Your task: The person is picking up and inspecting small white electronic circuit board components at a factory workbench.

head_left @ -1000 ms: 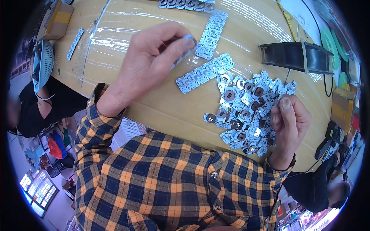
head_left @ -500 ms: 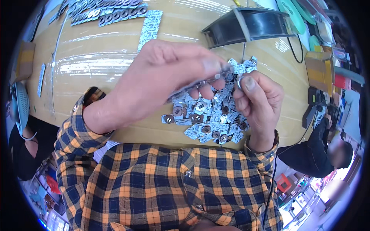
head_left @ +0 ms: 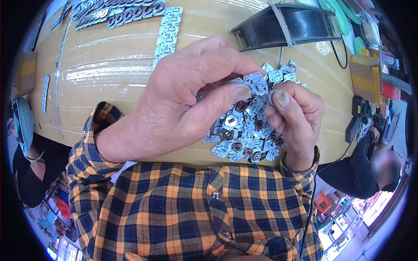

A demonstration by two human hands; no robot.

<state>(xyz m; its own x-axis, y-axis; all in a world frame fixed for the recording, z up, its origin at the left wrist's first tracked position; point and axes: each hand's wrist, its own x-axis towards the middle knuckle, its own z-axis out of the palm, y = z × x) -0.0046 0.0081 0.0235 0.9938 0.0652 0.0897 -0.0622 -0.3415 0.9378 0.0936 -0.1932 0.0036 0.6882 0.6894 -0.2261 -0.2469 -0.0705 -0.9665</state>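
Observation:
My left hand [head_left: 191,93] is closed, with thumb and fingers pinching a small white-and-blue circuit board [head_left: 256,84]. It appears to be the end of a strip, the rest hidden behind the hand. Just to its right, my right hand [head_left: 300,115] pinches a small round silvery piece [head_left: 271,98] between thumb and forefinger, very near the board's edge; whether the two touch I cannot tell. Below both hands lies a heap of small circuit boards [head_left: 224,149], some carrying round dark or silvery parts.
Rows of boards with dark round parts [head_left: 135,16] and a strip of boards [head_left: 167,37] lie at the far left. A black curved-sided frame [head_left: 296,26] stands at the far right, with a cardboard box [head_left: 365,78] beyond. Another person [head_left: 357,174] sits at right.
My left hand has rolled over, so the board's flat face now shows where the strip was seen edge-on. My right hand has barely moved and still pinches the round piece.

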